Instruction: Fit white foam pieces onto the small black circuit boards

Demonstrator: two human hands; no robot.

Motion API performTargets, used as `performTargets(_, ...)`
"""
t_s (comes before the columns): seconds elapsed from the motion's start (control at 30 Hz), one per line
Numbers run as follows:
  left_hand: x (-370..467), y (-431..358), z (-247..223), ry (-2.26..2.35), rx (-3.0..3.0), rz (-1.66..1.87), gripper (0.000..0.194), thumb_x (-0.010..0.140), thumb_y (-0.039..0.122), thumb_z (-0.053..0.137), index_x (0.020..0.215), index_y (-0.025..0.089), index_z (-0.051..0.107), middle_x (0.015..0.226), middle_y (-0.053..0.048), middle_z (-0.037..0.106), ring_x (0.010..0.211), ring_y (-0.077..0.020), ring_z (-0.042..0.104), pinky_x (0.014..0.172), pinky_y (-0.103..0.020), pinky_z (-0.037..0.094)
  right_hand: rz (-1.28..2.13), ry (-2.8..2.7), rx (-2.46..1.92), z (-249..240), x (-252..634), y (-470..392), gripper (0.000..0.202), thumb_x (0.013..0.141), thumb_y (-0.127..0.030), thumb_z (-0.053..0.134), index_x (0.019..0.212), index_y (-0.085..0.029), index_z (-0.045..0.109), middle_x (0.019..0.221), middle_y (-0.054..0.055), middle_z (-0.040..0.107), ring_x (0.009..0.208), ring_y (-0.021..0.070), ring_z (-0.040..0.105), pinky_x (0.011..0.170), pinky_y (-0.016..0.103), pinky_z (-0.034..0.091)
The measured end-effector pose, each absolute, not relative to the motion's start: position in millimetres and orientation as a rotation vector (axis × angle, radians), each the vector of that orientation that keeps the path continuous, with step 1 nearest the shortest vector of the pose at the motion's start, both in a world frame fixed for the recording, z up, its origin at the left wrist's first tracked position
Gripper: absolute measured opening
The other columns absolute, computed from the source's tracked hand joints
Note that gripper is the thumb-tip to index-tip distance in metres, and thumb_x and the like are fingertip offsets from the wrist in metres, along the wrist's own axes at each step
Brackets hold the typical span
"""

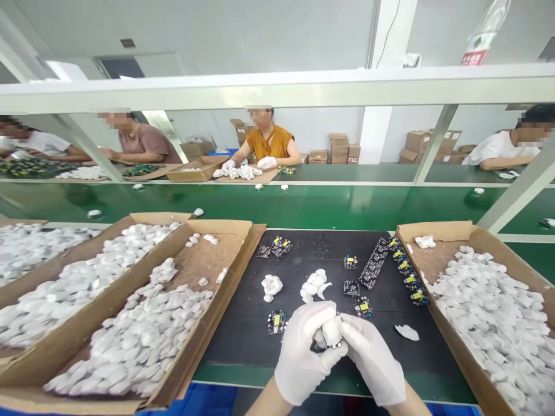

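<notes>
My left hand (pixel 299 355), in a white glove, is closed round a small circuit board mostly hidden by the fingers. A white putty-like lump (pixel 332 333) sits on that board between both hands. My right hand (pixel 373 359), also gloved, pinches the lump from the right side. Just beyond them on the black mat (pixel 303 254) lie two white putty clumps (pixel 272 287). A circuit board with a yellow part (pixel 277 322) lies left of my hands, and another board (pixel 363 307) lies just beyond my right hand. A flat white piece (pixel 407 332) rests to the right.
Cardboard trays of white pieces stand on the left (pixel 247 242) and right (pixel 446 231). Several boards (pixel 375 263) line up beside the right tray. Beyond runs a green conveyor belt (pixel 312 202) carrying small pieces. Co-workers sit across it, under a white rail (pixel 277 92).
</notes>
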State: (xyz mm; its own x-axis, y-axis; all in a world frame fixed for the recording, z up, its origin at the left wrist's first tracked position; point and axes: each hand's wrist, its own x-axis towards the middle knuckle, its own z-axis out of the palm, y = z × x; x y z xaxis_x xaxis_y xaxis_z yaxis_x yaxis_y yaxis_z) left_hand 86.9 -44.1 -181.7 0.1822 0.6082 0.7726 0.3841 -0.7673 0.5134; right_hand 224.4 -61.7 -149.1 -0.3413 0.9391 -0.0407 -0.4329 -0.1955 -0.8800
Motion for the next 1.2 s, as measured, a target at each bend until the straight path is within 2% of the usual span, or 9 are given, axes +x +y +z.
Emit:
performTargets(0.17, 77.4, -48.5, -153.1, 0.830, 2.213, 1.787, 0.040, 0.079, 0.045, 0.061, 0.111, 0.022, 0.052, 0.103, -0.010, 0.065, 0.094, -0.0244, 0.063, 0.078, -0.041, 0.054, 1.696, -0.990, -0.752, -130.2, 220.3, -69.7, 0.025, 0.074, -0.045, 0.067, 0.081, -0.021, 0.067, 0.078, 0.006, 0.063, 0.081, 0.0225, 0.057, 0.075, 0.037, 0.048)
performTargets(0.3, 72.6, -51.2, -135.1, 0.924, 2.229, 1.918, 0.038, 0.075, 0.029, 0.066, 0.109, 0.020, 0.051, 0.103, -0.009, 0.063, 0.094, -0.0238, 0.063, 0.079, -0.040, 0.054, 1.571, -1.108, -0.796, -114.2, 206.6, -66.8, 0.026, 0.072, -0.045, 0.067, 0.081, -0.021, 0.064, 0.076, 0.005, 0.061, 0.079, 0.0216, 0.056, 0.075, 0.037, 0.048)
performTargets(0.43, 66.3, -53.6, -122.6, 1.073, 2.370, 2.044, 0.040, 0.073, 0.019, 0.062, 0.111, 0.019, 0.050, 0.101, -0.010, 0.064, 0.093, -0.0229, 0.062, 0.082, -0.040, 0.052, 1.523, -1.253, -0.731, -92.0, 184.5, -65.9, 0.028, 0.075, -0.041, 0.065, 0.065, -0.018, 0.053, 0.069, 0.002, 0.054, 0.067, 0.0154, 0.049, 0.065, 0.029, 0.043)
performTargets(0.57, 53.0, -55.4, -109.2, 1.185, 2.409, 1.957, 0.048, 0.074, 0.022, 0.060, 0.120, 0.017, 0.046, 0.103, -0.012, 0.064, 0.094, -0.0237, 0.062, 0.082, -0.042, 0.052, 1.262, -1.515, -0.943, -71.6, 167.6, -72.8, 0.030, 0.075, -0.042, 0.062, 0.064, -0.017, 0.051, 0.064, 0.000, 0.050, 0.061, 0.0131, 0.043, 0.060, 0.026, 0.038)
performTargets(0.7, 38.6, -55.3, -93.0, 1.026, 2.482, 1.883, 0.036, 0.070, 0.025, 0.064, 0.104, 0.020, 0.054, 0.097, -0.009, 0.064, 0.087, -0.0208, 0.064, 0.075, -0.036, 0.055, 1.040, -1.708, -1.035, -62.7, 157.3, -77.3, 0.021, 0.075, -0.038, 0.057, 0.072, -0.017, 0.055, 0.068, 0.000, 0.053, 0.060, 0.0131, 0.042, 0.059, 0.025, 0.039)
performTargets(0.8, 32.9, -53.3, -84.1, 0.982, 2.433, 1.966, 0.032, 0.068, 0.024, 0.065, 0.098, 0.020, 0.053, 0.092, -0.007, 0.064, 0.083, -0.0201, 0.064, 0.072, -0.036, 0.055, 0.952, -1.731, -0.984, -59.9, 151.1, -73.6, 0.022, 0.071, -0.039, 0.058, 0.074, -0.017, 0.054, 0.069, 0.001, 0.054, 0.062, 0.0144, 0.044, 0.061, 0.026, 0.041)
performTargets(0.97, 29.4, -43.3, -75.4, 1.082, 2.282, 1.974, 0.030, 0.066, 0.020, 0.063, 0.094, 0.019, 0.051, 0.092, -0.007, 0.063, 0.082, -0.0210, 0.063, 0.072, -0.038, 0.055, 0.918, -1.699, -0.903, -54.8, 142.1, -55.4, 0.029, 0.068, -0.043, 0.065, 0.071, -0.017, 0.053, 0.071, 0.002, 0.055, 0.063, 0.0146, 0.046, 0.062, 0.027, 0.043)
performTargets(1.1, 26.0, -29.1, -72.8, 1.162, 2.199, 1.889, 0.030, 0.068, 0.014, 0.057, 0.097, 0.019, 0.051, 0.095, -0.007, 0.063, 0.085, -0.0209, 0.062, 0.074, -0.039, 0.053, 0.998, -1.644, -0.837, -50.7, 130.5, -39.9, 0.036, 0.063, -0.049, 0.069, 0.071, -0.018, 0.053, 0.063, -0.001, 0.051, 0.055, 0.0122, 0.043, 0.052, 0.024, 0.041)
performTargets(1.2, 19.1, -15.6, -75.2, 1.177, 2.112, 1.792, 0.032, 0.069, 0.015, 0.058, 0.100, 0.019, 0.050, 0.097, -0.008, 0.061, 0.086, -0.0218, 0.062, 0.077, -0.041, 0.053, 0.982, -1.571, -0.939, -48.3, 120.4, -30.2, 0.037, 0.066, -0.051, 0.067, 0.071, -0.017, 0.055, 0.062, 0.000, 0.052, 0.052, 0.0121, 0.045, 0.047, 0.023, 0.040)
